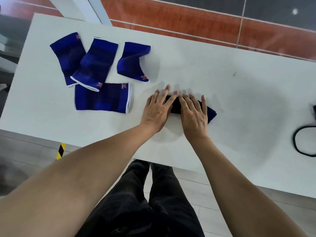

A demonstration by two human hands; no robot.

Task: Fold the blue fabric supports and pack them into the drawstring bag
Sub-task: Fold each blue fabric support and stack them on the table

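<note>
Both hands lie flat, fingers spread, on a folded blue support (211, 113) near the middle of the white bench (239, 86). The left hand (158, 111) covers its left end and the right hand (194, 115) its middle, palms down and pressing rather than gripping; only the fabric's right corner shows past the right hand. Four more blue supports lie unfolded well to the left: one at the far left (68, 53), a second (97, 64) overlapping it, a third (131, 60) just right of those, and a fourth (102, 99) lying flat nearest the person, its top edge tucked under the second. At the bench's right edge a black cord loop (301, 142) shows, cut off by the frame.
</note>
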